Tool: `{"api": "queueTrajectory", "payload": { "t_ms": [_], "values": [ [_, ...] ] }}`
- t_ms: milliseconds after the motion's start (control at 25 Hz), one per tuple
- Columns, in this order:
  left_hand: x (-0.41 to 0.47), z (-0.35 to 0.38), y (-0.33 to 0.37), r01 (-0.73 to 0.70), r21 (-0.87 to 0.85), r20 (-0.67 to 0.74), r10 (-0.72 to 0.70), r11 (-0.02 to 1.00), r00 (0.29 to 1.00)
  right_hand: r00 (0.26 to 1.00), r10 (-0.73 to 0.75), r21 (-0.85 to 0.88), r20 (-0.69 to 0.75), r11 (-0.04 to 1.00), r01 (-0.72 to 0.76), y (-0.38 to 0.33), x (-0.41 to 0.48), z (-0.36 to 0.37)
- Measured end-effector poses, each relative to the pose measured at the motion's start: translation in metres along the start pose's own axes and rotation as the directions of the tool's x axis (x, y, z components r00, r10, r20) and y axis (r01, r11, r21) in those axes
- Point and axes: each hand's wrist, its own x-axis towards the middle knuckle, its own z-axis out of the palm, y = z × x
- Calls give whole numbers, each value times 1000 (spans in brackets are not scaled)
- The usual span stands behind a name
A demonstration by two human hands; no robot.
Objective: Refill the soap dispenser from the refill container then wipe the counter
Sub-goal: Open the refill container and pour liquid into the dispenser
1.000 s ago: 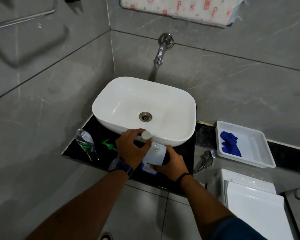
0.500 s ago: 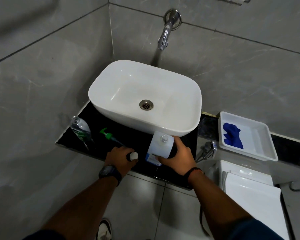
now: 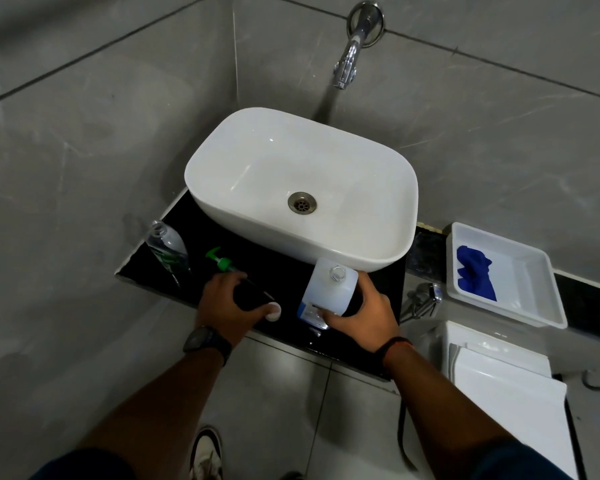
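Note:
The white refill container [image 3: 328, 289] stands on the black counter [image 3: 284, 271] in front of the sink, its neck uncapped. My right hand [image 3: 359, 311] is wrapped around its right side. My left hand [image 3: 227, 303] rests low at the counter's front edge, pinching the container's white cap [image 3: 273, 311] in its fingertips. The clear soap dispenser bottle [image 3: 167, 249] stands open at the counter's left end. Its green pump [image 3: 219, 260] lies on the counter between the bottle and my left hand. A blue cloth [image 3: 475, 273] lies in a white tray [image 3: 534, 306] to the right.
A white basin [image 3: 243, 161] fills most of the counter, under a chrome wall tap [image 3: 350, 50]. A chrome hand sprayer [image 3: 423, 299] hangs right of the counter, with a white toilet cistern [image 3: 499, 379] below it. Grey tiled walls close in on the left and behind.
My left hand lifted the white cap off the refill container and carried it down and left to the counter's front edge. My right hand kept its hold on the container.

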Motion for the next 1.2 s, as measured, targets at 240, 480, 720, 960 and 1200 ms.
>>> {"api": "queueTrajectory", "payload": {
  "t_ms": [240, 480, 720, 960, 1200],
  "values": [
    [15, -49, -20, 234, -197, -601, -306, 952, 739, 1000, 9, 4, 0, 1000, -9, 0, 0, 2],
    [49, -66, -35, 327, -207, -514, -386, 922, 766, 1000, 5, -1, -23, 1000, -5, 0, 2, 6],
    [74, -62, -42, 199, -338, -452, -345, 920, 823, 999, 16, 1, -32, 1000, -16, -2, 3, 8],
    [67, -74, -7, 67, -286, -525, -215, 956, 823, 1000, -14, 43, -24, 999, 15, -33, 9, 6],
    [43, -97, 110, -154, -246, -605, -28, 957, 796, 972, -192, 83, -139, 975, 205, -131, 26, -38]
  ]
}}
